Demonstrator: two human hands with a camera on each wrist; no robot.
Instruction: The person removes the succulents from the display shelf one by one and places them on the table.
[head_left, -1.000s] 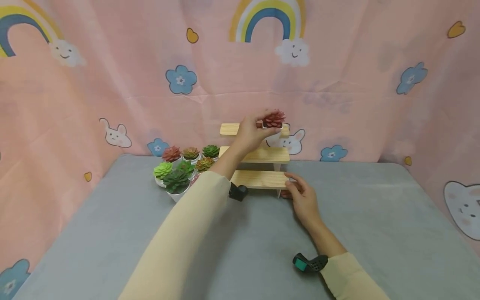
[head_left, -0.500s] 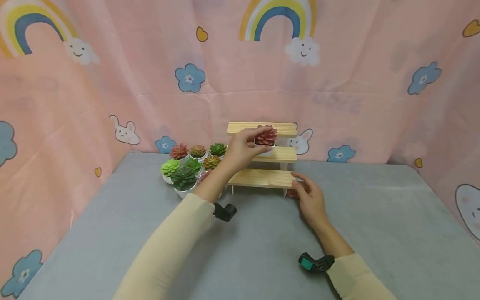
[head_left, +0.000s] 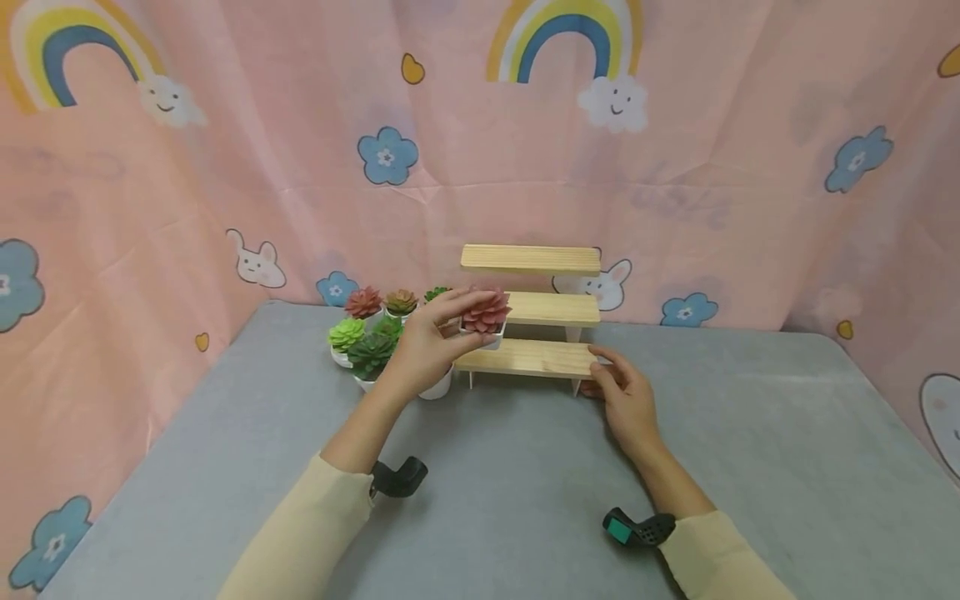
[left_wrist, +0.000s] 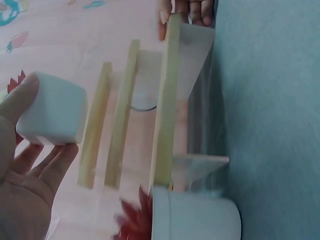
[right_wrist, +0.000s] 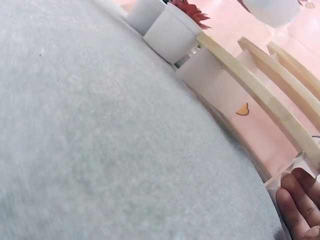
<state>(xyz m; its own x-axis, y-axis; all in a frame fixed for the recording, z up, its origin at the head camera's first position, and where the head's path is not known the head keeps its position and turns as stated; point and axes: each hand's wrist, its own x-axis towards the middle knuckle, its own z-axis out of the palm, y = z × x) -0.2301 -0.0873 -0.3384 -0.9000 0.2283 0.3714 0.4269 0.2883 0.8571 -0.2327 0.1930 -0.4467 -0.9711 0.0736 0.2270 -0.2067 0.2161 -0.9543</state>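
Observation:
My left hand point(head_left: 420, 346) holds a pinkish-red artificial succulent point(head_left: 486, 312) between thumb and fingers, in front of the left part of a three-step wooden display shelf point(head_left: 528, 358). Its white squarish pot point(left_wrist: 55, 110) hangs above the table, apart from the steps in the left wrist view. With thumb and fingers, my right hand point(head_left: 628, 407) grips the right end of the lowest step. Some of its fingers point(right_wrist: 295, 200) lie by the pale side support, under the step. No plant stands on the visible parts of the steps.
Several potted succulents, including a bright green one point(head_left: 347, 334) and a dark green one point(head_left: 371, 357), cluster left of the shelf. A white round pot point(left_wrist: 200, 215) stands close to the lowest step's left end. Behind the grey table point(head_left: 510, 500) hangs a pink printed curtain point(head_left: 480, 167).
My left hand has brought the succulent down and to the left, from the top step to in front of the lower steps. The right hand keeps its place on the shelf.

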